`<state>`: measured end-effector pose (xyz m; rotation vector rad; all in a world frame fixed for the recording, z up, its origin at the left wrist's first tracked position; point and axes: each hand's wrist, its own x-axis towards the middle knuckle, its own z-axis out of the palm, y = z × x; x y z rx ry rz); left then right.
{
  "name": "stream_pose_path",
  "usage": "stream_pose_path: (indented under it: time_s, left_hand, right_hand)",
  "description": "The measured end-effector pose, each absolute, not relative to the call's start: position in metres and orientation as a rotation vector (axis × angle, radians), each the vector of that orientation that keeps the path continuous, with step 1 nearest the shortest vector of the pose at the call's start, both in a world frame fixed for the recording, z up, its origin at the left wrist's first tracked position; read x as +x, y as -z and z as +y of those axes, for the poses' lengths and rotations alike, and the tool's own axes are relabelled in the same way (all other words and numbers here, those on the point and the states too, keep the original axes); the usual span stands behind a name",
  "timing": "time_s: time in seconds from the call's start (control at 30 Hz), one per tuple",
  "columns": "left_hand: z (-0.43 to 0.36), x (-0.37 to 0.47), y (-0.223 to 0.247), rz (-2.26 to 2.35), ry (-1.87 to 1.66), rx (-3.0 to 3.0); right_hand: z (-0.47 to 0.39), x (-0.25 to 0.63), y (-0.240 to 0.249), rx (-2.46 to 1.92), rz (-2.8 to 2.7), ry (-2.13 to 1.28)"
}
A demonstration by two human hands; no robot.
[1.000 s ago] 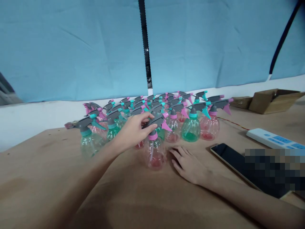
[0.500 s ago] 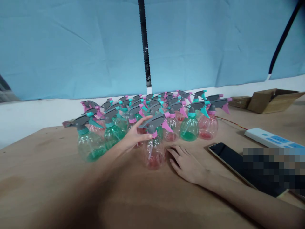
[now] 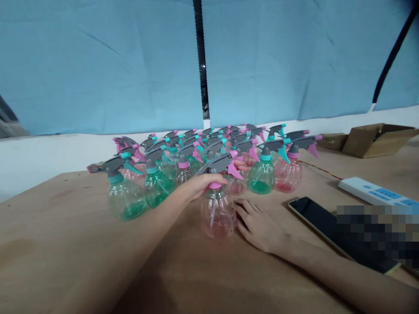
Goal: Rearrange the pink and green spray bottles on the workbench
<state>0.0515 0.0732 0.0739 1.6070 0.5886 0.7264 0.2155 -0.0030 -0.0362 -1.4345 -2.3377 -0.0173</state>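
A clear pink spray bottle (image 3: 218, 218) with a grey head, pink collar and pink trigger stands upright at the front of the group. My left hand (image 3: 203, 184) is closed around its neck, thumb across the collar and fingertips showing behind the trigger. My right hand (image 3: 262, 226) rests on the table just right of this bottle, fingers loosely spread and holding nothing. Left of my left hand stand a spray bottle with a teal collar (image 3: 126, 198) and a green spray bottle (image 3: 160, 185). Another green spray bottle (image 3: 261, 176) stands behind my right hand.
Several more pink and green spray bottles crowd together behind. A black phone (image 3: 340, 235) lies right of my right hand, below a white power strip (image 3: 369, 189). An open cardboard box (image 3: 363, 141) stands at the back right. A blue cloth (image 3: 131, 65) hangs behind the wooden table (image 3: 65, 218).
My left hand has wrapped further around the bottle's neck, and the bottle has come slightly nearer and to the right. My right hand stays in place on the table.
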Motion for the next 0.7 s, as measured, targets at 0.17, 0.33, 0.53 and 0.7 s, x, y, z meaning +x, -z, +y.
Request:
stream_pose_path:
  time_s: [0.17, 0.33, 0.53, 0.7]
  left_hand:
    - [0.064, 0.049, -0.068, 0.414, -0.808, 1.502]
    - [0.063, 0.05, -0.066, 0.452, -0.896, 1.444]
    - [0.062, 0.053, -0.068, 0.502, -0.924, 1.502]
    - [0.06, 0.054, -0.068, 0.603, -0.973, 1.502]
  right_hand:
    - [-0.003, 0.216, 0.035, -1.432, -2.337, -0.007]
    - [-0.003, 0.217, 0.035, -1.426, -2.34, -0.024]
    - [-0.001, 0.218, 0.039, -1.404, -2.337, -0.017]
    - [-0.001, 0.219, 0.039, -1.385, -2.357, -0.029]
